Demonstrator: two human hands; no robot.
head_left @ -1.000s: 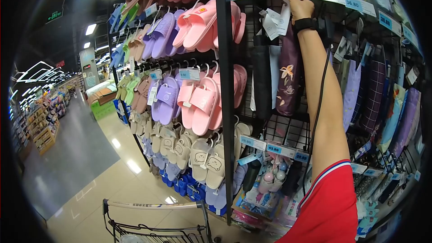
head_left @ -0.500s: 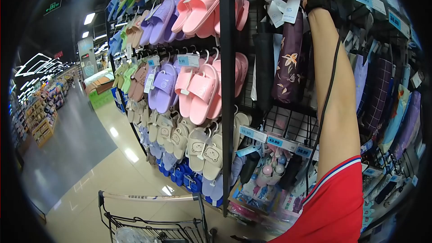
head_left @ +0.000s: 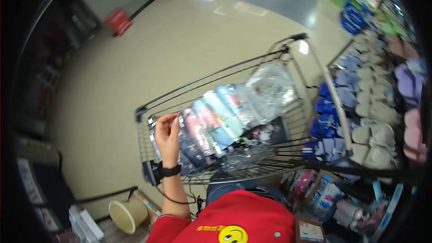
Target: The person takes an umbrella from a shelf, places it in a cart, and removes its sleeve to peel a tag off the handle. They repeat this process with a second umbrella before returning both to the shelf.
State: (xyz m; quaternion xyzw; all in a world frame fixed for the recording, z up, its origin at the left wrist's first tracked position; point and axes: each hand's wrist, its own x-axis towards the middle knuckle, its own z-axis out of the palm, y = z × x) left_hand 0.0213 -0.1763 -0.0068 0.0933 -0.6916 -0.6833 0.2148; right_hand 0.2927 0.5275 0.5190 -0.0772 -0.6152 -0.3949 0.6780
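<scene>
My left hand [head_left: 167, 137], with a black band on its wrist, is over the near-left end of a shopping cart [head_left: 216, 70]. Its fingers are bent towards the thumb in a loose pinch. Whatever may be between them is hidden by blur. Beside the hand, folded umbrellas in clear wrapping lie in a row: a dark navy one [head_left: 191, 148], a pink one [head_left: 197, 131] and a mint green one [head_left: 223, 114]. A crumpled clear plastic bag [head_left: 270, 87] rests at the cart's right end. My right hand is out of view.
Racks of slippers [head_left: 375, 108] stand right of the cart. A beige bucket [head_left: 128, 216] is at the lower left. Packaged goods [head_left: 326, 195] sit close by my body at the lower right. A red object [head_left: 118, 21] stands on the tiled floor [head_left: 148, 63].
The view has swung from the umbrella rack down to the cart. My left hand has left the purple flowered umbrella's hook area and come down over the cart.
</scene>
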